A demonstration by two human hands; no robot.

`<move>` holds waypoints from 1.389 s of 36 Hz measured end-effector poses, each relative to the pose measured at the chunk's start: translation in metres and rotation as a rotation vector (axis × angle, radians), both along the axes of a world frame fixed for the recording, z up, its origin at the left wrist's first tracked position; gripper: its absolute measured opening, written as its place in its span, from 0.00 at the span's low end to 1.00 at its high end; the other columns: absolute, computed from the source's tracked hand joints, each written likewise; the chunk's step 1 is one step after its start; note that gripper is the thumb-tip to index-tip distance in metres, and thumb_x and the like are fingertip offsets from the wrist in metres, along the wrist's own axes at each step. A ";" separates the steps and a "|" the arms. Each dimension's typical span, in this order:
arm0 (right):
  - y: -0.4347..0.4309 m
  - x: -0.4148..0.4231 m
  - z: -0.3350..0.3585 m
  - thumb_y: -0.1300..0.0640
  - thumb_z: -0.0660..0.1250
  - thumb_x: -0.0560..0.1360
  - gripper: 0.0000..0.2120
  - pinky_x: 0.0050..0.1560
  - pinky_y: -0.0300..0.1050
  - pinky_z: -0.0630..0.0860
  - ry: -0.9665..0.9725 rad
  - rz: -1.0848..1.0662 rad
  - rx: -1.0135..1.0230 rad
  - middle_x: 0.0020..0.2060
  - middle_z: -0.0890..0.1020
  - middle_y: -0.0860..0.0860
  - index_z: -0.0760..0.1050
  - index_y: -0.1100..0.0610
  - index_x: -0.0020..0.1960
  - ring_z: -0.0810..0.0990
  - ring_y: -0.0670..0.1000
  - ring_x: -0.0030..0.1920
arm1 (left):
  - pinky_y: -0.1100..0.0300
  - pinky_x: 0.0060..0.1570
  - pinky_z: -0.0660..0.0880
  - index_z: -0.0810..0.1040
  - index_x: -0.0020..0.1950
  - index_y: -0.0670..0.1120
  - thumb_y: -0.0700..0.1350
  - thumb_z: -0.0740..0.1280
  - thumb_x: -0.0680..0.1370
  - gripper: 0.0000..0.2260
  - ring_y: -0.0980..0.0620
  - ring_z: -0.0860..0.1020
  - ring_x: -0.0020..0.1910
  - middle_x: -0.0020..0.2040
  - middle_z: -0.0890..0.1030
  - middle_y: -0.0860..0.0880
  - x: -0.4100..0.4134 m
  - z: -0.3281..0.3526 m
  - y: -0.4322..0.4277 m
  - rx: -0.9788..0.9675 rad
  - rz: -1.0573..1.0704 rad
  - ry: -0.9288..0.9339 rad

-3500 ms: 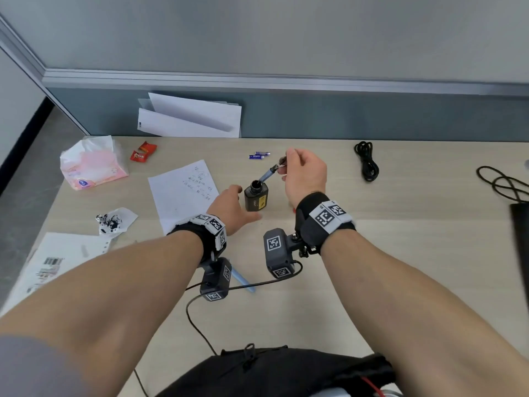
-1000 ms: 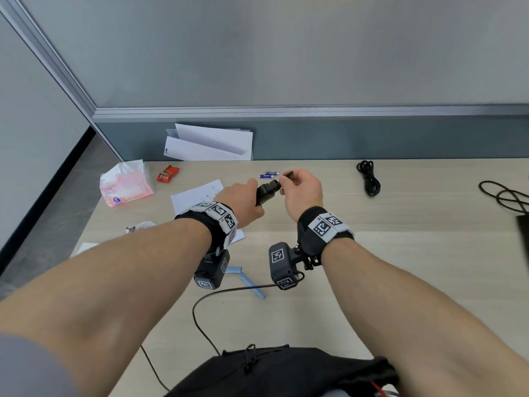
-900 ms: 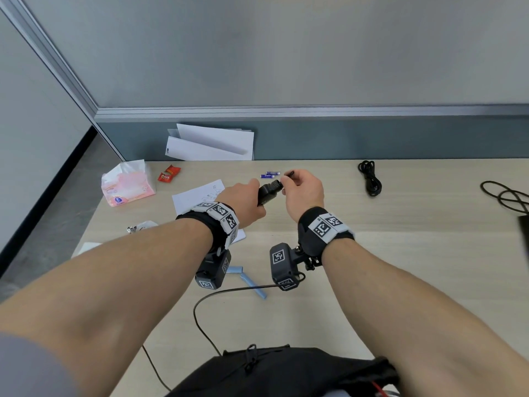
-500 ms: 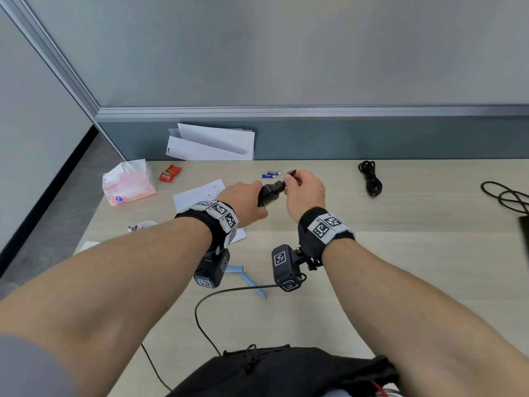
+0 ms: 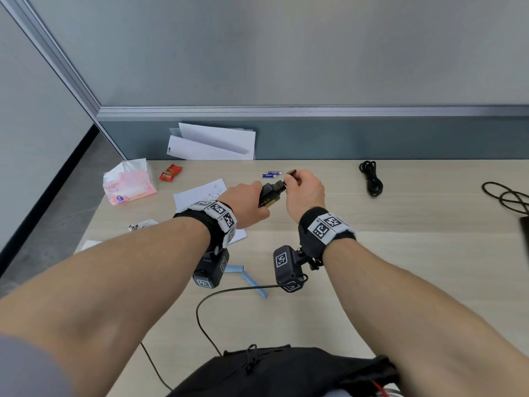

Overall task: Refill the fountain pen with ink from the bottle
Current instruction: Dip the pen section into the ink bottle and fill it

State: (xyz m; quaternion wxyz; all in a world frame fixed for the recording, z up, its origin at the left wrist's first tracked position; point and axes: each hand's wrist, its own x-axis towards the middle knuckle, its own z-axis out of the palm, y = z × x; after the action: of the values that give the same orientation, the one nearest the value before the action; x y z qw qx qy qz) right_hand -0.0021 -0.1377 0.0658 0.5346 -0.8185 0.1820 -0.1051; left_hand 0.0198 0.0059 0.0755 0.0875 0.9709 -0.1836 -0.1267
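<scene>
Left hand grip wraps ink bottle, tilted above table centre | right hand grip pinches fountain pen part at bottle mouth | bottle: likely small, rigid, spillable, hold by body | pen: light, slim, hold near tip

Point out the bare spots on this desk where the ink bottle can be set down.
Bare desk lies right of the right hand, between the coiled cable and the right edge's cable. The left is crowded: tissue pack, paper, blue pen parts.
</scene>
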 end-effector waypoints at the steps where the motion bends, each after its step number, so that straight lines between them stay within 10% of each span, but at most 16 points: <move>1: 0.000 0.000 -0.001 0.56 0.62 0.78 0.05 0.34 0.30 0.66 0.001 0.001 -0.011 0.37 0.77 0.47 0.76 0.53 0.46 0.74 0.47 0.38 | 0.60 0.27 0.63 0.66 0.50 0.48 0.53 0.64 0.73 0.13 0.52 0.73 0.32 0.36 0.73 0.50 0.000 0.000 -0.001 0.000 -0.002 0.001; 35: -0.011 0.001 0.006 0.53 0.54 0.82 0.14 0.40 0.43 0.65 -0.001 -0.046 -0.155 0.36 0.74 0.52 0.74 0.59 0.45 0.71 0.52 0.38 | 0.57 0.32 0.72 0.67 0.51 0.48 0.53 0.65 0.72 0.14 0.49 0.76 0.35 0.38 0.75 0.49 -0.002 0.002 -0.011 -0.029 -0.035 0.000; 50: -0.004 -0.008 -0.003 0.57 0.65 0.76 0.03 0.37 0.27 0.66 -0.006 -0.055 0.037 0.36 0.76 0.41 0.77 0.54 0.48 0.75 0.43 0.39 | 0.59 0.30 0.69 0.66 0.49 0.48 0.53 0.65 0.72 0.13 0.50 0.74 0.33 0.37 0.74 0.49 -0.009 -0.001 -0.005 -0.032 -0.008 0.009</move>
State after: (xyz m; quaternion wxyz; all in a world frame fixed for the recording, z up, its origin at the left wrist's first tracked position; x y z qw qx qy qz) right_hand -0.0096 -0.1415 0.0625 0.5473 -0.8028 0.2046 -0.1188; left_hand 0.0108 0.0012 0.0748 0.1034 0.9680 -0.1893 -0.1283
